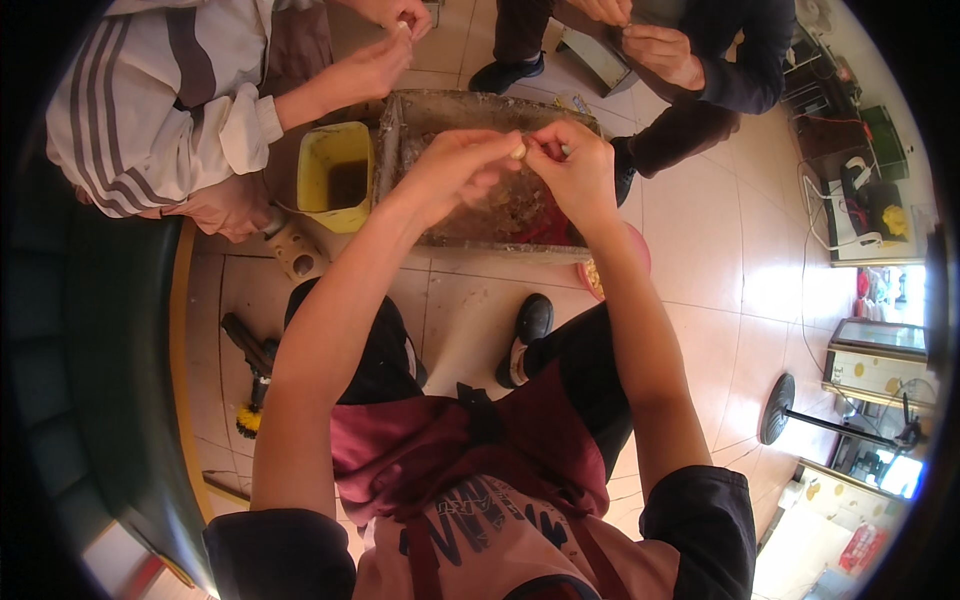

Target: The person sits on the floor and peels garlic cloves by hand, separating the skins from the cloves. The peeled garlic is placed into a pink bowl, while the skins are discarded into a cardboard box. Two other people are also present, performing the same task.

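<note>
Over a worn rectangular tub (491, 255), both my hands meet at the fingertips. A small pale piece, perhaps a garlic clove (518, 151), is pinched in the fingers of my left hand (461, 166). My right hand (576, 161) touches it from the other side, with thumb and index finger pressed together; whether these fingers also hold something is hard to tell. Brownish scraps like peelings (517, 204) and something red lie in the tub below. Partly behind my right forearm, a pink bowl (639, 251) on the floor holds many pale pieces.
Left of the tub stands a yellow bucket (335, 217) with dark contents. Two people sit opposite, one at the upper left and one at the upper right, their hands at small items. A dark green bench lines the left side. A brush with yellow bristles (249, 420) lies on the tiled floor.
</note>
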Action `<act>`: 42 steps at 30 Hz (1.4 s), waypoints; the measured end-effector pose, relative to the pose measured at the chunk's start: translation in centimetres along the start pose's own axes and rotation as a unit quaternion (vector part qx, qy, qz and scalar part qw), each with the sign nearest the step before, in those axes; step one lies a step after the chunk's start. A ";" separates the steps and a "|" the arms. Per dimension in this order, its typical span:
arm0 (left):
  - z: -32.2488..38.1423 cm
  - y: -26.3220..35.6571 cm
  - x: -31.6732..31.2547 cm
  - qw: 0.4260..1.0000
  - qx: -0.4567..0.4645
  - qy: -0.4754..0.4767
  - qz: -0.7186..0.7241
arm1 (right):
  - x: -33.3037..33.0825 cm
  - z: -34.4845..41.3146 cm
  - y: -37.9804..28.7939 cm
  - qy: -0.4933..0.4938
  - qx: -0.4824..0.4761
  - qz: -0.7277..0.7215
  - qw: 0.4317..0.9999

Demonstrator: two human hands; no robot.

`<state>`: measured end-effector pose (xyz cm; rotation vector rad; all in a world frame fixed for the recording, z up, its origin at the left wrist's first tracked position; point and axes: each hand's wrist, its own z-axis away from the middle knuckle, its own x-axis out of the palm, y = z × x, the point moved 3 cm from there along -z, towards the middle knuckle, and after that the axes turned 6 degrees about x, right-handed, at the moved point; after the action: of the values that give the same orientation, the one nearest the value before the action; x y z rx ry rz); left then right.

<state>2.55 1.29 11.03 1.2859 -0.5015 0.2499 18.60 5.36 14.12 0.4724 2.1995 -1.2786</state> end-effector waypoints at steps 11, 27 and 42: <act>-0.8 -1.1 -1.0 0.992 0.038 0.041 0.109 | 0.4 0.9 -1.7 0.007 0.016 -0.058 0.998; 0.0 -1.2 -1.2 0.996 0.059 0.071 -0.002 | -0.8 0.7 -0.6 -0.048 0.153 -0.016 0.987; 0.1 0.6 0.5 0.986 0.105 0.100 -0.083 | -0.1 0.1 -0.4 -0.137 0.200 -0.313 0.918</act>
<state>2.71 1.30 11.81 1.4815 -0.1991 0.2949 18.47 5.09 14.45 -0.2963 1.9019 -2.0064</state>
